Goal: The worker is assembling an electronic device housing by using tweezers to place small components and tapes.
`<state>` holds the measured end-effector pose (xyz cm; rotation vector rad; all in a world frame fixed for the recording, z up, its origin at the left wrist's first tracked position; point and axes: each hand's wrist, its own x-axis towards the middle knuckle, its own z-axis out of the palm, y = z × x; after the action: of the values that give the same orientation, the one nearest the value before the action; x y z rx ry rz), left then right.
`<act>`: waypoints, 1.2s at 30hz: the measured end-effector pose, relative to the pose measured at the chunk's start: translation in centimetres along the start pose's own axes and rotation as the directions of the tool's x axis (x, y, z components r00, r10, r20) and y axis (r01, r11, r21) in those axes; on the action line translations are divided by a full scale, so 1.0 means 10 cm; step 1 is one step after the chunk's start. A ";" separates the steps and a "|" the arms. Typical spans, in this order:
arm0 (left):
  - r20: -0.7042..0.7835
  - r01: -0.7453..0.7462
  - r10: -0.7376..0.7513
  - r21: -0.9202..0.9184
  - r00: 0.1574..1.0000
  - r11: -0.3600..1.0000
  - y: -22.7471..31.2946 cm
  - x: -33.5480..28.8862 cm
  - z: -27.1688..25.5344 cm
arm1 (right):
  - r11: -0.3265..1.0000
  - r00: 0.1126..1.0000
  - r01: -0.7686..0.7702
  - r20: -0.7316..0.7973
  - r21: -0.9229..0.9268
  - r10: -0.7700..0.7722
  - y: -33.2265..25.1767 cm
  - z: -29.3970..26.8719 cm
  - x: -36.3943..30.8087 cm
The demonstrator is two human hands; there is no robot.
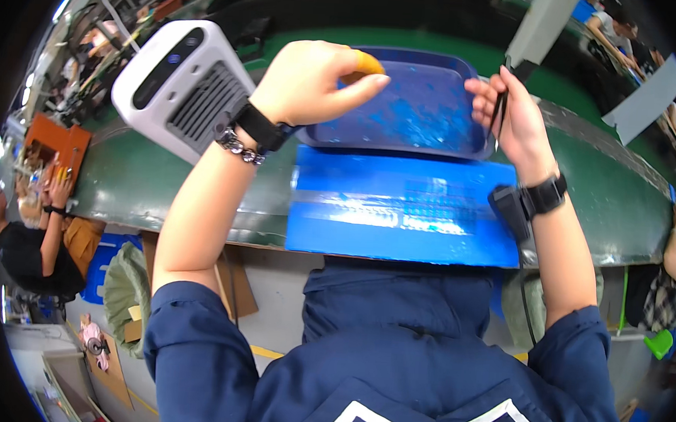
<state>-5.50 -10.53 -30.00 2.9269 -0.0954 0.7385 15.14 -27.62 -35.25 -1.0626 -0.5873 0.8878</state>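
My left hand [315,82] is over the left part of a dark blue tray [470,70], its thumb and index finger bent together in a pinch. A yellow cover wraps the index finger; anything between the fingertips is too small to make out. At the tray's right edge my right hand [516,117] holds dark, slim tweezers [501,116], tips pointing down. Small, shiny blue pieces [417,123] lie scattered in the tray. In front of it, a flat blue board [337,230] with clear tape across it reaches the bench edge.
A white fan-like device [148,83] with a dark grille stands left of the tray on the green bench [588,172]. A grey post [543,26] rises behind my right hand. Other people work at both sides. A green sack [126,291] sits below the bench at left.
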 end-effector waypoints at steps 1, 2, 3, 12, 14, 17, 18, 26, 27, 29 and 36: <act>-0.003 0.021 -0.021 0.014 1.000 1.000 -0.09 -0.02 0.13 | 1.000 1.000 0.002 0.007 -0.020 -0.002 -0.03 -0.14 0.06; -0.008 0.040 -0.040 0.023 0.999 0.999 -0.19 -0.04 0.25 | 0.999 0.999 0.006 -0.034 -0.046 -0.008 0.00 -0.25 0.13; 0.014 0.161 -0.160 -0.078 0.987 0.984 -0.28 -0.07 0.35 | 0.998 0.999 0.016 -0.041 -0.054 -0.019 0.02 -0.36 0.19; 0.076 0.383 -0.583 -0.821 0.809 0.423 -1.18 -0.41 0.51 | 0.982 0.996 0.088 -0.048 0.166 -0.081 0.24 -1.23 0.14; 0.041 0.310 -0.643 -0.898 0.765 0.312 -1.29 -0.53 0.58 | 0.982 0.989 0.117 -0.110 0.150 -0.101 0.23 -1.26 0.08; 0.103 0.280 -0.646 -0.943 0.756 0.178 -1.42 -0.66 0.57 | 0.977 0.980 0.090 -0.191 0.193 -0.053 0.23 -1.23 0.04; 0.185 0.255 -0.540 -0.965 0.821 0.056 -1.44 -0.69 0.56 | 0.971 0.978 0.105 -0.200 0.213 -0.062 0.22 -1.22 0.03; 0.253 0.128 -0.285 -0.910 0.925 -0.393 -1.73 -0.87 0.73 | 0.963 0.978 0.113 -0.198 0.244 -0.064 0.21 -1.14 0.02; 0.247 0.123 -0.237 -0.890 0.940 -0.439 -1.75 -0.90 0.73 | 0.962 0.981 0.117 -0.181 0.249 -0.072 0.24 -1.15 0.04; 0.211 0.094 -0.190 -0.868 0.959 -0.487 -1.72 -0.94 0.71 | 0.959 0.994 0.084 -0.090 0.271 -0.062 0.27 -1.19 0.07; 0.266 0.029 -0.555 -0.917 0.788 -0.398 -1.49 -0.69 0.92 | 0.972 0.993 0.052 0.092 0.230 -0.075 0.14 -1.48 0.07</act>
<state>-5.96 3.22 -42.82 0.8919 0.1498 0.5175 26.59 -33.98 -42.34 -0.7925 -0.5844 0.9319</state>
